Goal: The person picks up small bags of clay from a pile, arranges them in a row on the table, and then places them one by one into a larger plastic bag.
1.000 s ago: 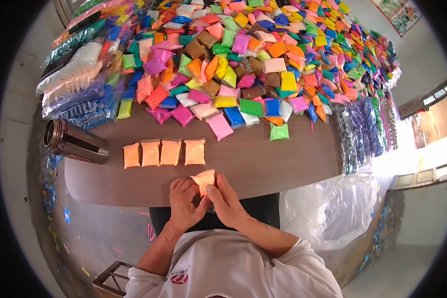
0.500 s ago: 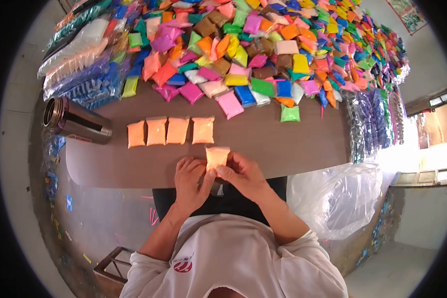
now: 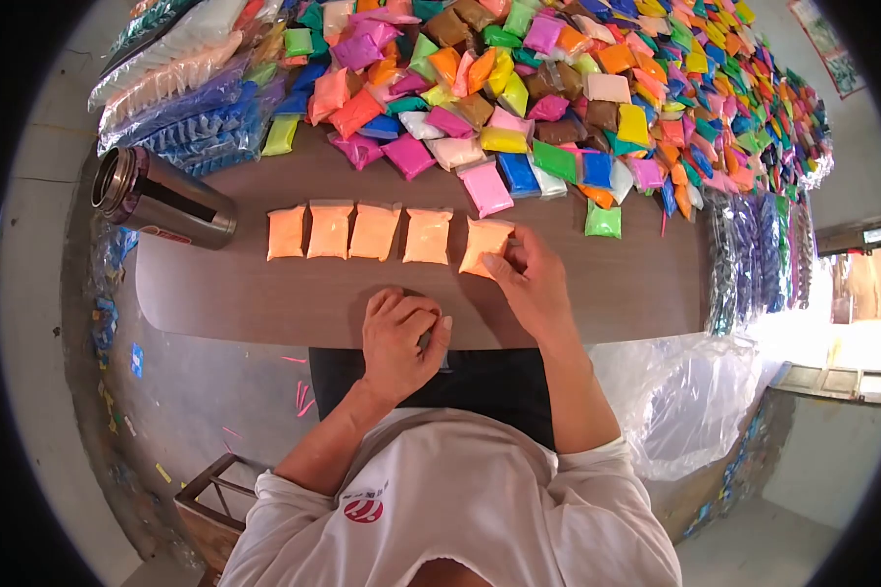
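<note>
My right hand (image 3: 533, 284) pinches the right side of a light-orange packet (image 3: 482, 243) between thumb and fingers, at the right end of a row on the brown table (image 3: 294, 293). The packet looks like a small clear bag filled with soft, clay-like material. Several matching orange packets (image 3: 373, 233) lie to its left, side by side with small gaps. My left hand (image 3: 401, 338) rests near the table's front edge, below the row, its fingers curled in loosely and nothing seen in them.
A big heap of multicoloured packets (image 3: 558, 88) covers the far side. At the left lies a metal flask (image 3: 166, 201), with bundles of bagged strips (image 3: 196, 117) behind it. More strips (image 3: 759, 254) hang at the right edge, above a clear plastic bag (image 3: 690, 401).
My right hand has carried the orange packet away from my body and rightward to the row's end. My left hand has let go of it and curled. The view has shifted slightly.
</note>
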A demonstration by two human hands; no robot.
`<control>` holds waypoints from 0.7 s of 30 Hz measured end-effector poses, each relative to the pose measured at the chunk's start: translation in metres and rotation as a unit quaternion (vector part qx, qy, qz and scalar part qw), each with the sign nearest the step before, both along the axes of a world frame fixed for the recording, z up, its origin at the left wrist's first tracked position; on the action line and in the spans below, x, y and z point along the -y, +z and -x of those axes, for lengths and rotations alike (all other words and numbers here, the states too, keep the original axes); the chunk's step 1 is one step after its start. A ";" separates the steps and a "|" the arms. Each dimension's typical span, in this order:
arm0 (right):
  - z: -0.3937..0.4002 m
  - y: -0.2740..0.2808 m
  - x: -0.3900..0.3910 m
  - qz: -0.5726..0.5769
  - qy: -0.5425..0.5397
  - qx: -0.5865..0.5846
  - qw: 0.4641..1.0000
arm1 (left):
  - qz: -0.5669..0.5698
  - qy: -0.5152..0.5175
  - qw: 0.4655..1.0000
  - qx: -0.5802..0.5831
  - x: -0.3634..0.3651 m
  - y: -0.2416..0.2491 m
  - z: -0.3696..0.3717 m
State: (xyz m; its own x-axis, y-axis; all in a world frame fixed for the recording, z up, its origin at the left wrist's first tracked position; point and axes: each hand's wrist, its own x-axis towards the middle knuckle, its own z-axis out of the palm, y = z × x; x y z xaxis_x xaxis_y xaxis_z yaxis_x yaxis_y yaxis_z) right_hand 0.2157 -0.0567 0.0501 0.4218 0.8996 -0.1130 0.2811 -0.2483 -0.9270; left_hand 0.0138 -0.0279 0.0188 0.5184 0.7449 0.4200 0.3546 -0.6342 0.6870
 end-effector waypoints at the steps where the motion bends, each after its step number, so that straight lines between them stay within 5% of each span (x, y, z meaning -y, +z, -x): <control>1: 0.000 -0.007 -0.005 -0.011 -0.001 -0.013 1.000 | -0.004 0.003 1.000 -0.001 0.000 0.000 -0.001; 8: 0.001 -0.015 -0.017 -0.025 0.009 0.110 0.994 | -0.034 0.008 0.999 -0.004 0.000 -0.003 -0.003; 14: 0.012 -0.013 -0.011 -0.042 -0.074 0.104 0.991 | -0.043 0.007 0.999 -0.004 -0.001 -0.005 -0.003; 21: 0.013 -0.016 -0.014 -0.064 -0.026 0.165 0.984 | -0.056 0.015 0.998 -0.004 0.000 -0.006 -0.005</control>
